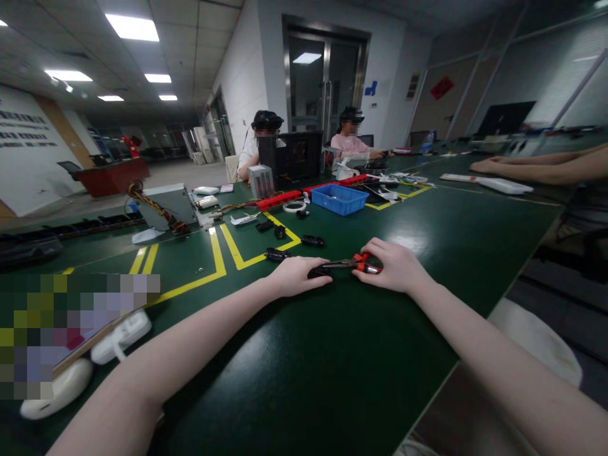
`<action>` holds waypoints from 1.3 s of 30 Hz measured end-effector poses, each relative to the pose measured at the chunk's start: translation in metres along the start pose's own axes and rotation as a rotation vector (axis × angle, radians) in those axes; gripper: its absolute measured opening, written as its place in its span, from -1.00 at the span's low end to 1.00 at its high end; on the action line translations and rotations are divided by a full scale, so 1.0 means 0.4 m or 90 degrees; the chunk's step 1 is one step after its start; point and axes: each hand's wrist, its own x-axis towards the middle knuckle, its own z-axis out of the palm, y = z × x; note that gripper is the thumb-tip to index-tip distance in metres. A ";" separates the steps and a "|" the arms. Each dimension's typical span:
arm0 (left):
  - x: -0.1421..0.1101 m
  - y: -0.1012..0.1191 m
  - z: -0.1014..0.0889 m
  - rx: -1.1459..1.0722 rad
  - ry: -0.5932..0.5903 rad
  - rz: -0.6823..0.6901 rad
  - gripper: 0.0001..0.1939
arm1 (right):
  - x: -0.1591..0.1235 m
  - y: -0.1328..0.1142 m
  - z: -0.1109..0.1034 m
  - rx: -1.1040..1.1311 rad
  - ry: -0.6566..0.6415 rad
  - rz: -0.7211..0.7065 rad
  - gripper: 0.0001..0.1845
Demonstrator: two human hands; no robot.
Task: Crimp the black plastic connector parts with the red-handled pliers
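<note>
My right hand [394, 265] is closed round the red-and-black handles of a pair of pliers [361, 265]. The pliers' jaws point left and reach a small black part [320, 272]. That part sits between the fingers and thumb of my left hand [298, 276]; its exact kind I cannot make out. Whether the jaws are clamped on it is too small to tell. Just beyond my left hand lie similar black pieces, one [277, 254] close to the fingers and another [313, 240] farther off.
Behind stand a blue tray [339, 200], a red power strip [280, 200], a white ring [294, 206] and a grey box with coloured cables [166, 206]. At the left lie a white socket strip [121, 335] and a mouse [59, 389]. Other people sit around the green table [304, 367].
</note>
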 end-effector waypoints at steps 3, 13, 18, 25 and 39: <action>0.001 0.001 -0.001 0.012 0.001 -0.001 -0.55 | -0.001 0.001 0.000 -0.001 0.011 0.007 -0.58; 0.004 0.002 -0.002 0.010 -0.005 0.020 -0.53 | 0.005 0.004 0.007 -0.028 0.017 -0.049 -0.59; 0.003 0.004 -0.004 0.002 -0.005 0.020 -0.53 | 0.004 0.003 0.006 -0.016 -0.001 -0.036 -0.61; 0.000 0.000 -0.002 -0.026 0.002 0.023 -0.55 | 0.002 -0.005 0.001 -0.004 -0.009 -0.019 -0.63; 0.003 -0.001 0.008 -0.050 0.036 0.029 -0.55 | 0.001 -0.007 -0.007 0.036 -0.028 0.012 -0.65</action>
